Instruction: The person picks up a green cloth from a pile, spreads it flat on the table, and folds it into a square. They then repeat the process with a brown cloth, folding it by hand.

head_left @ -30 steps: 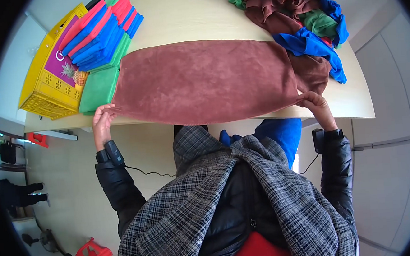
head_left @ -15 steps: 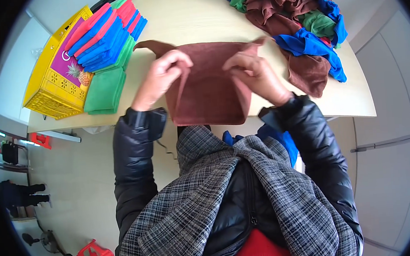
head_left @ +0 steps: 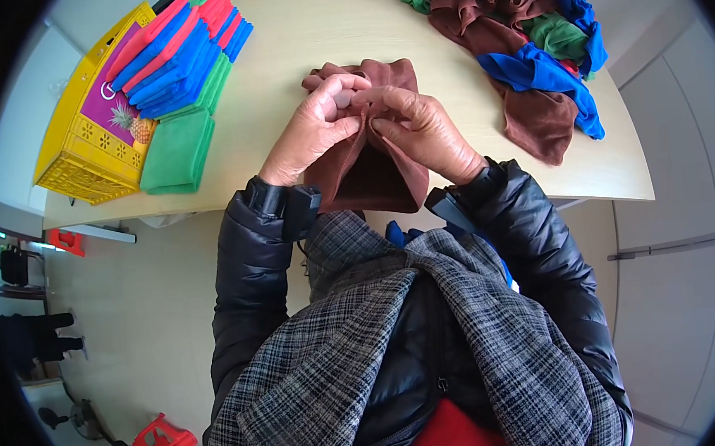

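Fingers of both hands are curled shut on the upper part of a brown cloth: the left hand and the right hand meet thumb to thumb over its middle, pinching the fabric between them, so neither hand has any open span to speak of. The cloth lies folded on the pale table, its top edge just beyond the fingertips and its lower end hanging over the table edge toward the person's chest. It looks soft, light and limp, likely a fleecy or microfibre weave that drapes and bunches rather than holding shape; gripping at corners or along a folded edge would control it best, since a hold in the middle lets the layers slide. Left of the fingers sits a stack of folded cloths against a yellow crate; to their right, a loose heap of cloths. How many layers lie under the palms is hidden, and the fingertips themselves are tucked out of sight.
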Motion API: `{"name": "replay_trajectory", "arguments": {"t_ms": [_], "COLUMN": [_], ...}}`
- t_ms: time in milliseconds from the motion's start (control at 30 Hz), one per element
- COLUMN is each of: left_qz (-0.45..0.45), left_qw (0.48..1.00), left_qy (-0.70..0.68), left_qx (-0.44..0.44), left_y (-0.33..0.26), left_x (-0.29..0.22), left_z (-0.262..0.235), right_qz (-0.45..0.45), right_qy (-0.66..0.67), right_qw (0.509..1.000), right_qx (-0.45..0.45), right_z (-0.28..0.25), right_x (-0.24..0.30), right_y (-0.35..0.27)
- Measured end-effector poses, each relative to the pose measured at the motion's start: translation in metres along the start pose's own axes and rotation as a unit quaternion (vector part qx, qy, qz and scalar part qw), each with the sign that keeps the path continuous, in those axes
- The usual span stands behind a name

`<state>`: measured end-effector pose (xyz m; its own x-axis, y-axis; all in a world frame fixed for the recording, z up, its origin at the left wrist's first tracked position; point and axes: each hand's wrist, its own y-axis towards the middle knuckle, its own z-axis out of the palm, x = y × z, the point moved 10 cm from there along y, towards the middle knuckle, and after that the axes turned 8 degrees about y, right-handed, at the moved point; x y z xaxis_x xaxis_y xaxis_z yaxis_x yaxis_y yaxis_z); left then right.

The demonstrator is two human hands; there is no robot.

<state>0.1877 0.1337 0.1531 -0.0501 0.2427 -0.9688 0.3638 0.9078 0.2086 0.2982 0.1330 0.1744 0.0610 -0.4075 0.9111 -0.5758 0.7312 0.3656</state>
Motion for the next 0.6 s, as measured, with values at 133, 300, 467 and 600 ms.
{"name": "replay_trajectory", "arguments": {"t_ms": [133, 300, 467, 600], "left_qz": [-0.01, 0.066, 0.09, 0.052], "left_qw": [1.0, 0.992, 0.983, 0.991], "left_qy": [-0.013, 0.105, 0.158, 0.126], "left_qx": [0.002, 0.012, 0.0, -0.016], "left_y": [0.006, 0.006, 0.008, 0.006], "left_x": [0.003, 0.004, 0.01, 0.028], "left_z": [-0.007, -0.013, -0.006, -0.005], "right_qz": [-0.025, -0.115, -0.088, -0.112], "right_qy": [-0.066, -0.218, -0.271, -0.242], "right_qw": [0.997, 0.966, 0.955, 0.96], "right_qx": [0.044, 0.082, 0.081, 0.09], "right_z": [0.004, 0.023, 0.018, 0.026], "right_x": [0.005, 0.029, 0.009, 0.014], "right_y": [0.008, 0.014, 0.007, 0.006]}}
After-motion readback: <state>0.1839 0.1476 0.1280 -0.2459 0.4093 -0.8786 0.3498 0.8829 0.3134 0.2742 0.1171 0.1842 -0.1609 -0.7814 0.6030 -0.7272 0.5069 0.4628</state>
